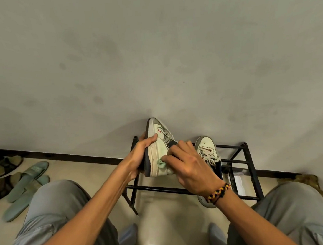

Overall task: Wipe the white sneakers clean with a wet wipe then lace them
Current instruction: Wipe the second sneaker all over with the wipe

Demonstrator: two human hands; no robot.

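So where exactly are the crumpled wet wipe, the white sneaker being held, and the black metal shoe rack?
Crumpled pale green wet wipe (pixel 161 163): head view, on the bunched wad at the fingertips.
Held white sneaker with dark sole (pixel 156 157): head view, on its white side panel.
Black metal shoe rack (pixel 245 155): head view, on its right upright.

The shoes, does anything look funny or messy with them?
A bit. The second sneaker on the black rack has loose, untidy laces. The sneaker gripped by the left hand looks scuffed on its white side, where the right hand presses a wet wipe. Nothing looks spilled or broken.
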